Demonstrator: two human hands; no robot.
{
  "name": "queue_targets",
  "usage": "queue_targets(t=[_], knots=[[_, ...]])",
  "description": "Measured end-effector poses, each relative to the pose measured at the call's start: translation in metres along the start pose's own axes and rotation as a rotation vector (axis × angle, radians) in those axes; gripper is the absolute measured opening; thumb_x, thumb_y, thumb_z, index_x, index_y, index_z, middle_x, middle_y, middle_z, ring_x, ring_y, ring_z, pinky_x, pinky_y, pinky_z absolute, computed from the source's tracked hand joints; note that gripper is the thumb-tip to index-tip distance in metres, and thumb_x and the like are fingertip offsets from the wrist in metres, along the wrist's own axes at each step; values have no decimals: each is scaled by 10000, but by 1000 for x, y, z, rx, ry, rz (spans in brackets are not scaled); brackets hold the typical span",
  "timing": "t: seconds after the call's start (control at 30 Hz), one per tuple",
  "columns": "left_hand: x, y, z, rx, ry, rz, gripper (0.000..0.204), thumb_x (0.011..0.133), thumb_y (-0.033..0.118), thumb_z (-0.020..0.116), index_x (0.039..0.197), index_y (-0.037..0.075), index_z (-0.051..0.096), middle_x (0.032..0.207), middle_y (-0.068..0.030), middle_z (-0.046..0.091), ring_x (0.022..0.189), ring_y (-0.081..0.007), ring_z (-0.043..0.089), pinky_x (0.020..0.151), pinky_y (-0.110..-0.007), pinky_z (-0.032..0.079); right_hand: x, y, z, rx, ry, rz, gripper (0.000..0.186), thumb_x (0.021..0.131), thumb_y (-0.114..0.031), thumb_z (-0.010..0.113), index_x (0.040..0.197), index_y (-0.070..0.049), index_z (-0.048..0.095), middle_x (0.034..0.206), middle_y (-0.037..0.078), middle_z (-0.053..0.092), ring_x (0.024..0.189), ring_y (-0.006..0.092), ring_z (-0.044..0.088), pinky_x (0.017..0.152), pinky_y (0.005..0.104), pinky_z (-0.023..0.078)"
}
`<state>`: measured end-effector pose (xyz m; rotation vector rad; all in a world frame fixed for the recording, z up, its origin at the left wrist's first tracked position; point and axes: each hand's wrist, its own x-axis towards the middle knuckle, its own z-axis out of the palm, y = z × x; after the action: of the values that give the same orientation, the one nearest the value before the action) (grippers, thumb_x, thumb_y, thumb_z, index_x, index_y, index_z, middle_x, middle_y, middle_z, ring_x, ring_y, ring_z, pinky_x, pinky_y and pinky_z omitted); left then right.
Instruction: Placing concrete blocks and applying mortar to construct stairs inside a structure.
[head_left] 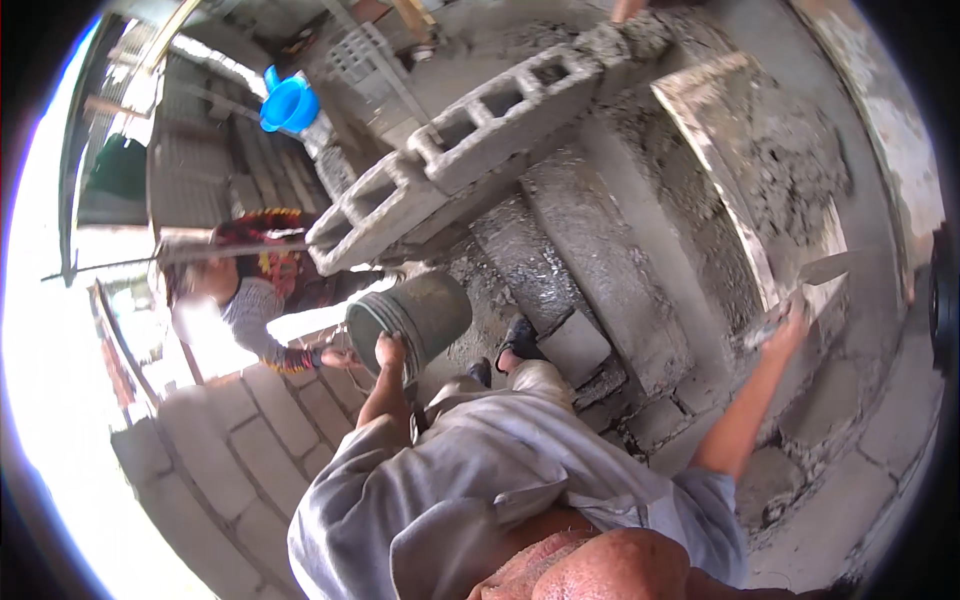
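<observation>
My left hand (392, 352) is closed on the ribbed end of a grey-green bucket (438, 312), which is tipped on its side in front of my body. Just left of it, a co-worker's hand (340, 357) is close to the same bucket; whether it touches cannot be made out. Out to the right, my right hand (790, 328) grips a trowel (826, 268), its flat blade pointing away from me. Beyond the blade lies a board (700, 130) with a wooden edge, bearing a heap of wet grey mortar (795, 175).
Hollow concrete blocks (490, 130) form a low wall ahead, beside wet cement steps (600, 250). A co-worker (275, 265) bends in at the left over a block wall (270, 430). Farther back sits a blue plastic dipper (288, 103). A plastered wall (890, 110) stands at the right.
</observation>
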<state>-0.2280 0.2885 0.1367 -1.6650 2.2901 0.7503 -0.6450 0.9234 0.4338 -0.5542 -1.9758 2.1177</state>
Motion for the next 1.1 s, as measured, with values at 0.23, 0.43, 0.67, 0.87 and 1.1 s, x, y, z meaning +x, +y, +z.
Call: queue_targets(t=[0.23, 0.43, 0.67, 0.87, 1.1], knots=[[11, -30, -15, 54, 70, -165, 419, 830, 302, 600, 1117, -3, 591, 1097, -223, 651, 1062, -385, 608, 910, -454, 474, -63, 76, 77, -900, -661, 172, 294, 837, -293, 671, 919, -14, 629, 615, 53, 529, 577, 135, 535, 521, 368, 435], [-28, -29, -43, -25, -19, -34, 453, 819, 326, 654, 1131, 4, 593, 1072, -211, 659, 1028, -352, 629, 879, -418, 496, -83, 169, 155, -1315, -1199, -128, 266, 803, -217, 659, 912, 25, 644, 686, 189, 622, 638, 282, 636, 628, 412, 505], [-74, -64, -46, -10, -179, -119, 383, 808, 320, 646, 1037, 13, 645, 941, -207, 684, 934, -342, 661, 822, -412, 514, -72, 188, 275, -1850, -1198, -194, 347, 747, -193, 625, 1038, -11, 677, 1103, 228, 638, 1060, 392, 607, 883, 439, 503], [-77, -76, -58, -379, -115, -236, 509, 758, 255, 744, 1164, -7, 583, 1001, -188, 683, 915, -313, 668, 796, -395, 518, -53, 181, 336, -1805, -1151, -246, 310, 760, -151, 586, 1017, -13, 691, 1130, 226, 632, 1095, 378, 599, 912, 434, 499], [-2, 63, -174, -243, 343, 399, 975, 672, 212, 822, 1448, -5, 274, 1467, -262, 303, 1371, -372, 301, 1115, -418, 297, -41, 203, 414, -1807, -1195, -514, 296, 762, -81, 596, 1034, -14, 693, 1155, 203, 632, 1104, 351, 602, 916, 424, 502]])
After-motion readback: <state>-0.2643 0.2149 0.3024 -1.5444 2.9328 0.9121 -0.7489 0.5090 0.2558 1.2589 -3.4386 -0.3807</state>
